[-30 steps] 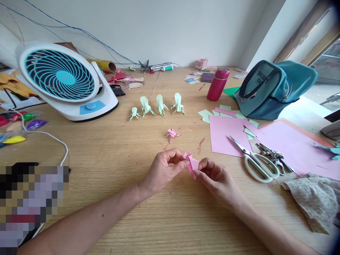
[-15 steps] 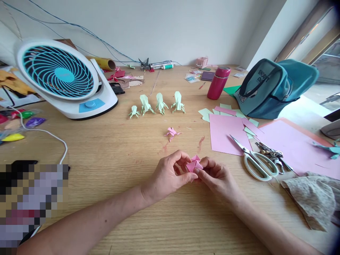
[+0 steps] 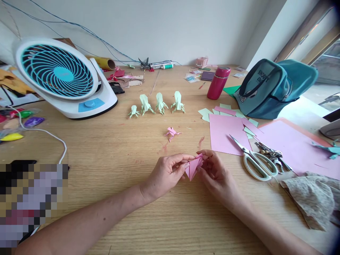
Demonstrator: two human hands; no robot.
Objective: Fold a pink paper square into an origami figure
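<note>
Between my hands, low over the wooden table, is a small piece of folded pink origami paper (image 3: 193, 168) with one point facing me. My left hand (image 3: 170, 172) pinches its left side between thumb and fingers. My right hand (image 3: 216, 172) grips the right side, fingertips at the upper edge and thumb beside it. Beyond them a small finished-looking pink origami figure with thin legs (image 3: 172, 132) lies on the table. Farther back several pale green origami figures (image 3: 160, 102) stand in a row.
To the right lie pink paper sheets (image 3: 227, 132), scissors (image 3: 259, 164), keys (image 3: 273, 154) and a crumpled cloth (image 3: 310, 198). A magenta bottle (image 3: 218, 83) and a teal bag (image 3: 268, 88) stand behind. On the left are a fan (image 3: 61, 74) and a white cable (image 3: 57, 136).
The pink origami paper has been turned and opened out, so a long triangular point now faces me. My fingers have shifted along its edges. The other things stay in place.
</note>
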